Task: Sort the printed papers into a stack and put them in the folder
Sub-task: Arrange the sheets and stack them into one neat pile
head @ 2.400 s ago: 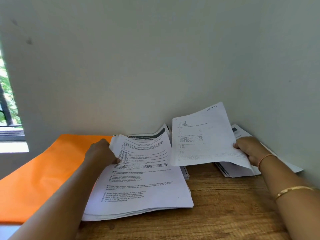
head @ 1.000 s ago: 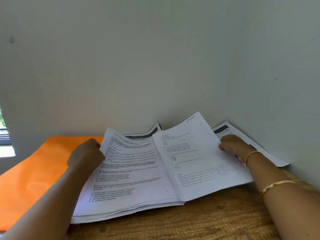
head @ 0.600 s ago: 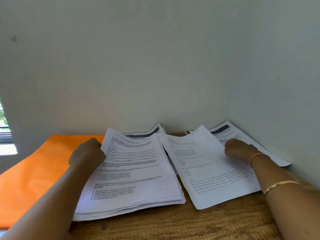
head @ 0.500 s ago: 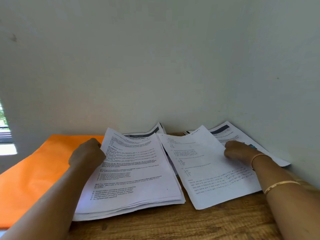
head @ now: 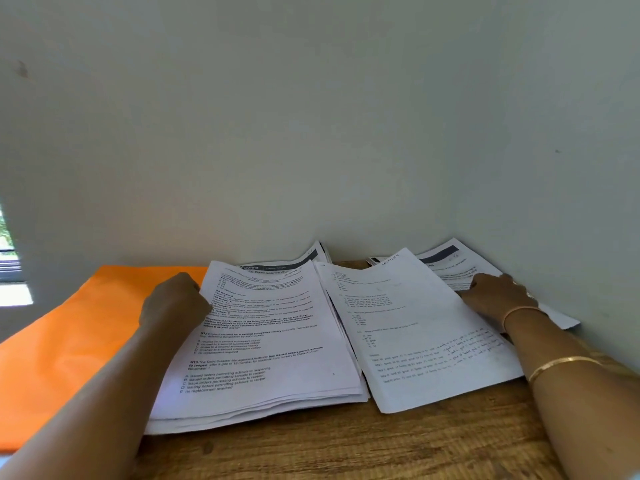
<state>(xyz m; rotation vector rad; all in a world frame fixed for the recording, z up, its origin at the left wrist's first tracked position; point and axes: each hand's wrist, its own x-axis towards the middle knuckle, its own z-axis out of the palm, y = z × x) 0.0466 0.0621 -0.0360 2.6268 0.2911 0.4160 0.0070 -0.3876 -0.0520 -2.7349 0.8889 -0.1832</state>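
A thick stack of printed papers (head: 270, 341) lies on the wooden table (head: 346, 445), partly over the orange folder (head: 69, 341) spread flat at the left. My left hand (head: 173, 303) grips the stack's left edge with curled fingers, whose tips are hidden by the paper. A single printed sheet (head: 415, 334) lies flat just right of the stack, its left edge touching it. A second pile of papers (head: 450, 268) sits in the corner behind it. My right hand (head: 495, 296) rests on that pile at the sheet's right edge, holding nothing.
Walls close the table in at the back (head: 311, 150) and on the right (head: 571, 202). A window (head: 10, 271) shows at the far left. Bare wood runs along the table's front.
My right hand carried the single sheet leftward, laid it flat beside the stack, let go and slid right onto the corner pile. My left hand stayed at the stack's edge.
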